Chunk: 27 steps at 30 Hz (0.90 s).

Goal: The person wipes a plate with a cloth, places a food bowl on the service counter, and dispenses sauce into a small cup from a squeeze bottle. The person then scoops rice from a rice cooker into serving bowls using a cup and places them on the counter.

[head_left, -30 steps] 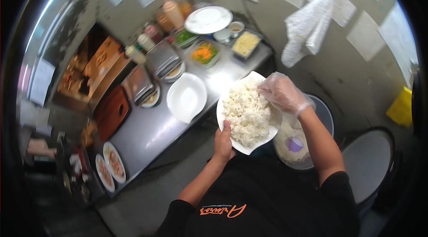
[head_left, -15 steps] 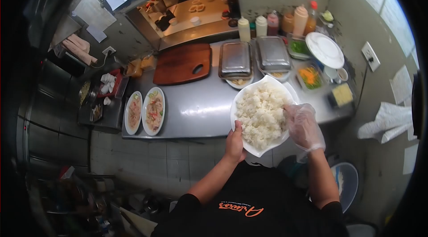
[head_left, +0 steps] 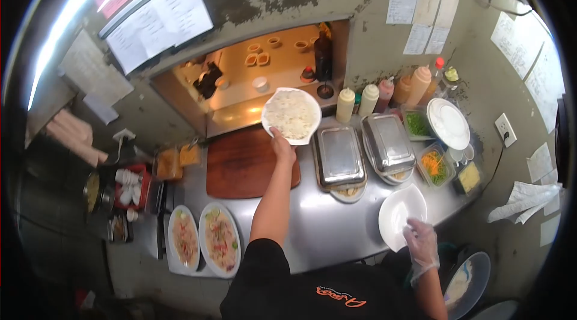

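Observation:
My left hand (head_left: 283,148) is stretched forward and grips the rim of a white bowl of cooked rice (head_left: 292,115). This bowl is in front of the serving window, above the far part of a wooden cutting board (head_left: 240,166). My right hand (head_left: 422,242), in a clear plastic glove, has its fingers bent at the near right rim of a second white bowl (head_left: 393,215). No food shows in that bowl, which lies at the counter's front edge. Part of its rim is hidden behind the glove.
Two oval plates of food (head_left: 220,240) stand at the counter's left end. Metal covers (head_left: 339,154) sit over plates at centre right. Squeeze bottles (head_left: 345,105), vegetable containers (head_left: 437,163) and stacked white plates (head_left: 448,124) line the back right. A rice tub (head_left: 472,284) stands low right.
The rice bowl has moved forward and left, held by my left hand alone. My right hand has left it and is now at the other white bowl. The view has tilted up.

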### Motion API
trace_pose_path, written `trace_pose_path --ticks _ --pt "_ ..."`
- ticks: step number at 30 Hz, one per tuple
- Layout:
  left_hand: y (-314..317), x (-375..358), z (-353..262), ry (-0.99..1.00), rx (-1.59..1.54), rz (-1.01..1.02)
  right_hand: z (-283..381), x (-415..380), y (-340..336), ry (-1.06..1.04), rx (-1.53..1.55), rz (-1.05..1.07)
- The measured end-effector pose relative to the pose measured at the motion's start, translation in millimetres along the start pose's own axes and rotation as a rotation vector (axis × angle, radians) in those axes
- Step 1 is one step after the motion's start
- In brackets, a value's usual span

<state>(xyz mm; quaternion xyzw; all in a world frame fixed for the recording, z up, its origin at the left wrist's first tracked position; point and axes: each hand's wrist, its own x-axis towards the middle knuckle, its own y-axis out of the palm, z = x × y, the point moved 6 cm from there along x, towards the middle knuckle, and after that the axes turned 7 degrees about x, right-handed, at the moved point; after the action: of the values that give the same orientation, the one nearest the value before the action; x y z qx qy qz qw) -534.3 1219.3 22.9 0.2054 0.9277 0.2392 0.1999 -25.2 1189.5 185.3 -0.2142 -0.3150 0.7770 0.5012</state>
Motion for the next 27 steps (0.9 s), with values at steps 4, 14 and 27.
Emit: trace_pose_path --ticks 4,14,27 --pt "10 91 12 -0.010 0.029 -0.050 -73 -33 -18 0.310 -0.089 -0.111" --pt "-1 75 -7 0.011 0.242 -0.347 -161 -99 -68 0.622 0.098 -0.222" --pt "252 -550 -79 -0.196 -0.754 1.309 -364 -259 -185 0.895 0.326 -0.478"
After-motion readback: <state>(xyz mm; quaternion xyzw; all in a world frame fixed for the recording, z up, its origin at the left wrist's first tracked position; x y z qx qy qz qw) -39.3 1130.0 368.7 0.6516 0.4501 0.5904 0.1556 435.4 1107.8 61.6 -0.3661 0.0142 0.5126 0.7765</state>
